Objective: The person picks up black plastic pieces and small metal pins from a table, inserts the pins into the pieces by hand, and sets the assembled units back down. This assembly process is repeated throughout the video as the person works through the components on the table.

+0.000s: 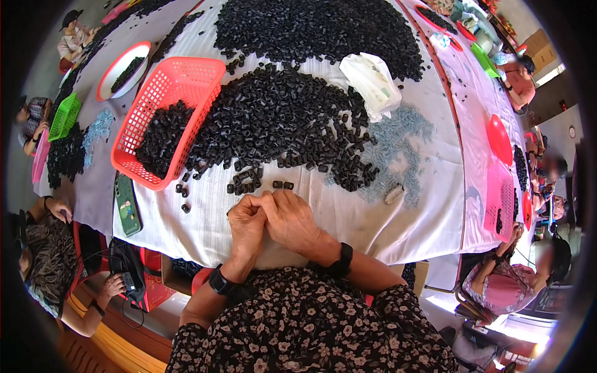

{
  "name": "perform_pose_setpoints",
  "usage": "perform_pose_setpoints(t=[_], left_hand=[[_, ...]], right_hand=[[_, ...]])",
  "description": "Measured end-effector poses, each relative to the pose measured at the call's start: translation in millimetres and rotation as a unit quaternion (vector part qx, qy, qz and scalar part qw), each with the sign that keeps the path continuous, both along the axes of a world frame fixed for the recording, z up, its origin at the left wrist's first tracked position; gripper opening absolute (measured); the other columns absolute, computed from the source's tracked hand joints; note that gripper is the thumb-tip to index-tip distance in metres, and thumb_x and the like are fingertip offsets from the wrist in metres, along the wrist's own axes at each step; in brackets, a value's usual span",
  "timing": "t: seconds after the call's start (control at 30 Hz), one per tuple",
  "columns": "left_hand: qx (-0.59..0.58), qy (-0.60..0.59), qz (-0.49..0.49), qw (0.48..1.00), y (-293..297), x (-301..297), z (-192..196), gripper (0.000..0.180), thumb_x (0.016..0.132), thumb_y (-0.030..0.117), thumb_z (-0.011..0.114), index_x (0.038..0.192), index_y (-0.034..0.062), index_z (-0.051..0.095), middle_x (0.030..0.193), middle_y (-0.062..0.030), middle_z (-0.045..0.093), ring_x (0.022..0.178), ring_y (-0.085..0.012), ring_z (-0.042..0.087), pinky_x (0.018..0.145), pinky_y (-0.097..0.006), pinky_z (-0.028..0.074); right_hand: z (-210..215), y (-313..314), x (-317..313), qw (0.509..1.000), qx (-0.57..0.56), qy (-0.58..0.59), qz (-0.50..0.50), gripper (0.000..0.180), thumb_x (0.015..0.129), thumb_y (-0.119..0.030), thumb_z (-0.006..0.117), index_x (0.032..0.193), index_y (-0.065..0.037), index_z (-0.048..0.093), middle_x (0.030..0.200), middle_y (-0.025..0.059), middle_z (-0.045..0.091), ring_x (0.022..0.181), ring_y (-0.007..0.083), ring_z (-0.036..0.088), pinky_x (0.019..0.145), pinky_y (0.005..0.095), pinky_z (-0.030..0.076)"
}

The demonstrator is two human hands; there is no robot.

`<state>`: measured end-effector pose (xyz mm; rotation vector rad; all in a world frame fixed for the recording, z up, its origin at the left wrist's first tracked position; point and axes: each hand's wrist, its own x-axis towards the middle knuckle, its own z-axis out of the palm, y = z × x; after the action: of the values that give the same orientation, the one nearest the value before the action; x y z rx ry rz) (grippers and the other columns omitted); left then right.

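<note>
My left hand (246,222) and my right hand (291,219) meet over the near part of the white-covered table, fingers pinched together. Whatever they pinch is hidden behind the fingers. A tiny dark bit shows at the left hand's edge, too little to name. Just beyond my fingertips lie two short black plastic tube pieces (282,185), and a small group of the same kind sits a little to their left. Farther in spreads a large pile of black tube pieces (273,115). Left of it a coral-red slotted basket (205,74) stands, partly filled with such pieces.
Pale blue see-through small parts (404,133) lie scattered at right, below a crumpled white plastic bag (372,84). A green-cased phone (127,205) rests near the left edge. A bigger black heap (317,31) lies farther back. People sit along both sides.
</note>
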<state>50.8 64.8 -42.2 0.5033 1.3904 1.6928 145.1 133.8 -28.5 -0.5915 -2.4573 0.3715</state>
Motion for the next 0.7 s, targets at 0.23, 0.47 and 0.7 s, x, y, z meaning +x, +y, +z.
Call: perform_pose_setpoints(t=[0.23, 0.47, 0.7], left_hand=[[-0.019, 0.022, 0.031, 0.999, -3, 5, 7, 0.008, 0.085, -0.003, 0.053, 0.08, -0.001, 0.058, 0.069, 0.0006, 0.058, 0.059, -0.0027, 0.047, 0.052, -0.018, 0.039], [-0.036, -0.065, -0.013, 0.997, -4, -7, -1, 0.007, 0.08, -0.003, 0.053, 0.079, 0.0008, 0.058, 0.071, -0.0018, 0.059, 0.059, -0.0062, 0.051, 0.053, -0.019, 0.041], [0.003, -0.106, -0.087, 0.991, 0, -11, 15, 0.012, 0.077, -0.008, 0.052, 0.086, -0.002, 0.059, 0.076, -0.0044, 0.062, 0.068, -0.0087, 0.058, 0.064, -0.02, 0.047]], right_hand=[[0, 0, -1, 1.0, 0.003, 0.026, 0.012, 0.023, 0.066, -0.01, 0.058, 0.086, -0.005, 0.05, 0.07, 0.0073, 0.051, 0.068, 0.0225, 0.053, 0.055, 0.0332, 0.044], [-3, 6, -3, 0.997, -0.016, 0.057, 0.05, 0.026, 0.062, -0.008, 0.059, 0.086, -0.005, 0.05, 0.068, 0.0078, 0.054, 0.062, 0.0241, 0.054, 0.053, 0.0341, 0.045], [-1, 4, 2, 0.994, -0.053, 0.081, 0.049, 0.028, 0.07, -0.012, 0.059, 0.094, -0.002, 0.049, 0.07, 0.0088, 0.058, 0.064, 0.0258, 0.058, 0.054, 0.0348, 0.047]])
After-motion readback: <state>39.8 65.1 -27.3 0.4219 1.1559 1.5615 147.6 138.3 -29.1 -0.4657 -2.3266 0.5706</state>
